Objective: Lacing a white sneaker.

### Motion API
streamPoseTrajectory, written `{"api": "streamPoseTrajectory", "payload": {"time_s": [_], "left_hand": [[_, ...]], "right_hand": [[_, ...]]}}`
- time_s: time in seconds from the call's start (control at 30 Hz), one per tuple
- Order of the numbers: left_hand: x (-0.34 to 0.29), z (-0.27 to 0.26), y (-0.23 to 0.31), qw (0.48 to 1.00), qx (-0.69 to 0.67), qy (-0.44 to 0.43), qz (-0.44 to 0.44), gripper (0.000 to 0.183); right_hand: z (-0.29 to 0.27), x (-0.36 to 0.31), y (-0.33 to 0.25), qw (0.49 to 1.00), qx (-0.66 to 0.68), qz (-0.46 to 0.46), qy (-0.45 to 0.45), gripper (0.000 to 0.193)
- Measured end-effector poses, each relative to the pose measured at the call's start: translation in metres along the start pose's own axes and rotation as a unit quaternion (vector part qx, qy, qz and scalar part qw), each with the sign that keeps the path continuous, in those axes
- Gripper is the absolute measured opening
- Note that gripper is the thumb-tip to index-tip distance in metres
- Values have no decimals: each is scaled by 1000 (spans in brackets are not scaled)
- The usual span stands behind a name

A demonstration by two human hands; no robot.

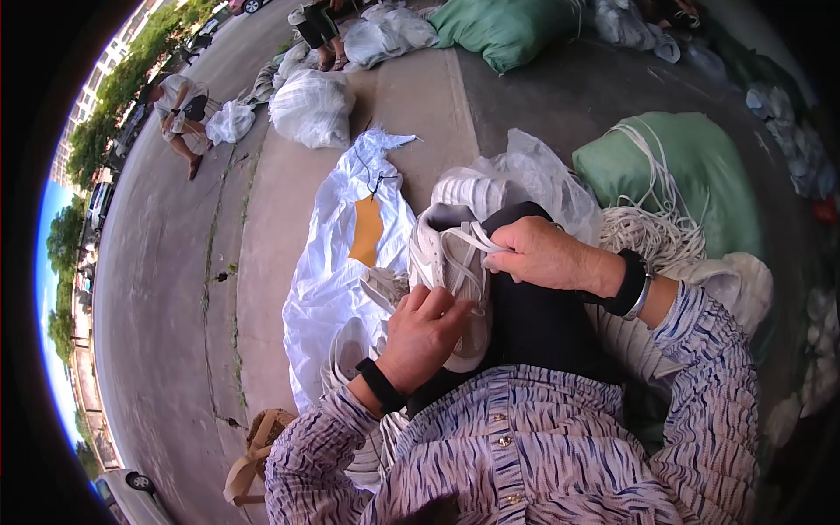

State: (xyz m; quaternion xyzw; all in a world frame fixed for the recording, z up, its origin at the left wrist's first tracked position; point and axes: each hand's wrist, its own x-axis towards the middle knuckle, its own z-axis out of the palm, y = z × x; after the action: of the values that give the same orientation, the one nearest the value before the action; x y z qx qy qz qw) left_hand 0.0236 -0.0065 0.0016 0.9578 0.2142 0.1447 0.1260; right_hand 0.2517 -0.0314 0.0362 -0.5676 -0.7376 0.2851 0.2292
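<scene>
A white and beige sneaker rests on my lap against black trousers, its toe toward me. Between the fingers and thumb of my right hand is a pale shoelace, pulled to the right above the shoe's opening. My left hand lies over the near left part of the sneaker with its fingers curled in at the lacing; what its fingertips grip is hidden. Another sneaker sits just left of this one, partly covered by my left hand. More pale shoes lie lower left, by my left wrist.
A white plastic sheet spreads on the left, with a tan piece on it. Beyond my right hand, a heap of laces lies against a green sack. Far off are white bags, another green sack and a seated person.
</scene>
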Motion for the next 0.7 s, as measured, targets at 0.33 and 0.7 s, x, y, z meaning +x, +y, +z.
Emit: {"api": "streamPoseTrajectory", "payload": {"time_s": [0.33,0.7], "left_hand": [[24,-8,5,990,66,-115,48,21],[5,15,-11,999,-6,32,14,14]], "right_hand": [[44,-34,0,999,-34,9,-24,16],[66,-18,5,993,-74,-95,11,15]]}}
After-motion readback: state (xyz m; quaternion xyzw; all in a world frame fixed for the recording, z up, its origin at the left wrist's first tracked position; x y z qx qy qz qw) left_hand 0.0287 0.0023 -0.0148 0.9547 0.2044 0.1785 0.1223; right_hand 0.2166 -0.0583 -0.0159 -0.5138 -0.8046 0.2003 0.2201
